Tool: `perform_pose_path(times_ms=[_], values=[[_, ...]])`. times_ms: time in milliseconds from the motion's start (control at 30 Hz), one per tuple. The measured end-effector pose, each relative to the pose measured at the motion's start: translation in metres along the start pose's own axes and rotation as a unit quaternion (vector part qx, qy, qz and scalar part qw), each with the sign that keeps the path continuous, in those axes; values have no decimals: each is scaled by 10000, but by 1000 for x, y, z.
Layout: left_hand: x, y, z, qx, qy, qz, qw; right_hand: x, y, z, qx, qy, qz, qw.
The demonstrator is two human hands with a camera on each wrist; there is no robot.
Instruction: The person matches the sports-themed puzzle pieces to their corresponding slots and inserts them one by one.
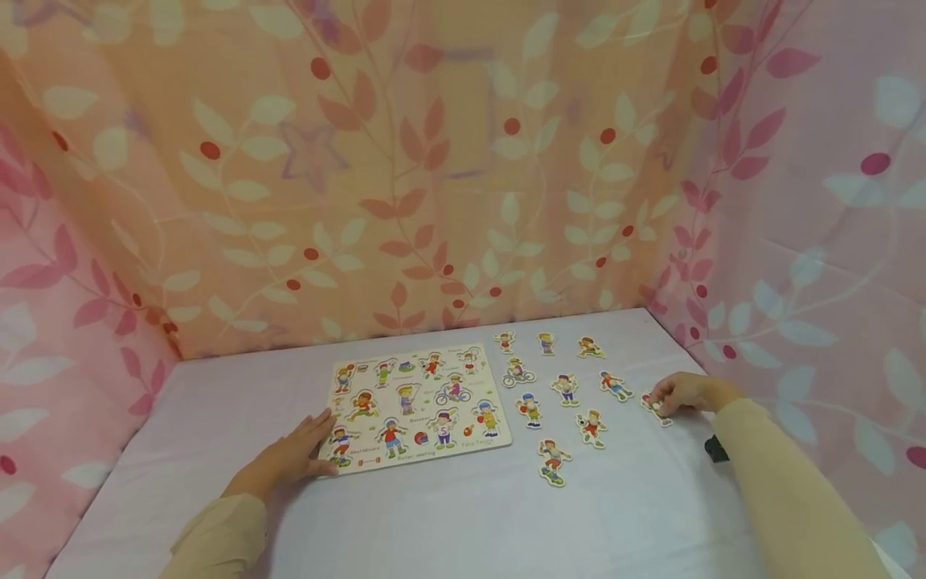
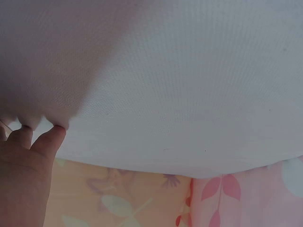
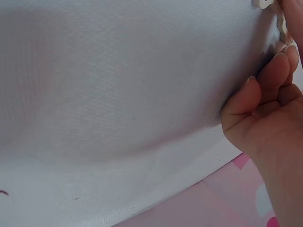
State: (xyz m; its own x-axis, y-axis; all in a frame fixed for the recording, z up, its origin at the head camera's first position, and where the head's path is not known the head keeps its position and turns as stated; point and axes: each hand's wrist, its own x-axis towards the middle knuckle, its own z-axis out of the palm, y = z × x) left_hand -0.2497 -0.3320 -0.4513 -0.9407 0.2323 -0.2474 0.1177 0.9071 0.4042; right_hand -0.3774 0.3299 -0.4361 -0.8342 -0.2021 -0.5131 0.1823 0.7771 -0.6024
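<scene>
A wooden picture puzzle board (image 1: 452,460) printed with children playing sports lies flat on the table. My left hand (image 1: 295,450) rests at the board's left edge, its thumb by the near corner and its fingers reaching along the side. In the left wrist view that hand (image 2: 28,156) has its fingertips down at the tabletop. Off to the right, my right hand (image 1: 683,393) pinches a puzzle piece (image 1: 663,419) shaped like a small figure, low over the cloth. The right wrist view shows curled fingers (image 3: 274,71) at the piece's pale edge (image 3: 283,29), most of it out of frame.
Several loose figure pieces lie between board and right hand, among them a cyclist (image 1: 518,373), a skateboarder (image 1: 553,464) and a runner (image 1: 591,347). A small dark object (image 1: 715,449) sits beside the right forearm. Patterned curtains (image 1: 405,177) enclose the white-covered table (image 1: 434,523).
</scene>
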Motion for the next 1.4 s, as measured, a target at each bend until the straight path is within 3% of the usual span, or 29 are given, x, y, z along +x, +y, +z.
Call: perform_pose_path(times_ms=[400,667,833,1400], values=[[5,2,-4,162,-3,4,9999,-11,7,8,-22,321,-632,9975],[2,0,-2,119,3,-14,9999,-15,-13,19,21,969,-899,9912],[2,-2,1,109,-4,-72,9999,-20,-24,25,172,1174,-812,9896],[2,-4,3,73,-21,-65,9999,-38,-62,50,524,1355,-967,9847]])
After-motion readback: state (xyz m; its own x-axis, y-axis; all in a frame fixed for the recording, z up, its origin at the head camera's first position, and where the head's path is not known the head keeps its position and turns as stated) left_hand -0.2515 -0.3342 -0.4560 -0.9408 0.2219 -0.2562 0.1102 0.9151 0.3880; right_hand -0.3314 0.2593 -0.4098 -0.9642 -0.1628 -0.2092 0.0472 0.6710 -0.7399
